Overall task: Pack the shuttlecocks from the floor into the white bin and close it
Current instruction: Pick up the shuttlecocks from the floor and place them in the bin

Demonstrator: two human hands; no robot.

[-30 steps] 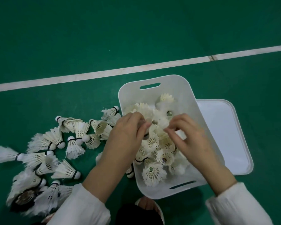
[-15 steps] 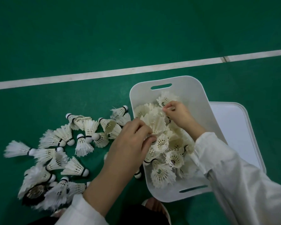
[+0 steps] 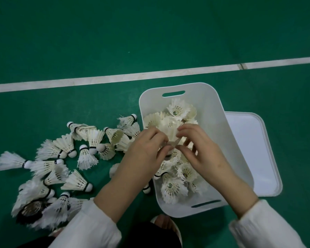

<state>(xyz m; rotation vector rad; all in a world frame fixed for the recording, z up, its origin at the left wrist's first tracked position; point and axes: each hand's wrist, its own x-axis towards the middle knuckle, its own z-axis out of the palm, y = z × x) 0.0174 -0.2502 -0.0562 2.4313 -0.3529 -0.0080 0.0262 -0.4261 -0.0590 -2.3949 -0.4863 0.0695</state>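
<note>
- The left hand (image 3: pixel 145 151) reaches in from the lower left over the near-left rim of the white bin (image 3: pixel 229 133), back of the hand up, wrist bare above a white sleeve (image 3: pixel 89 226).
- Its fingers are curled, and thumb and fingertips pinch the held shuttlecock (image 3: pixel 174 143) from the left.
- The right hand (image 3: pixel 204 154) comes in from the lower right, also back up. Its fingers are bent and spread, and the thumb and forefinger nip the same shuttlecock from the right.
- The two hands meet above the middle of the bin. Most of the held shuttlecock is hidden by the fingers, and only a pale strip of feathers shows.
- The shuttlecocks in the bin (image 3: pixel 175 188) lie piled along its floor, several with the feathers facing up.
- The shuttlecocks on the floor (image 3: pixel 79 154) lie scattered just left of the bin on the green floor (image 3: pixel 150 33).
- The lid (image 3: pixel 254 153) lies flat at the bin's right side, its left edge hidden behind the bin wall.
- A white line (image 3: pixel 115 78) crosses the floor beyond the bin.
</note>
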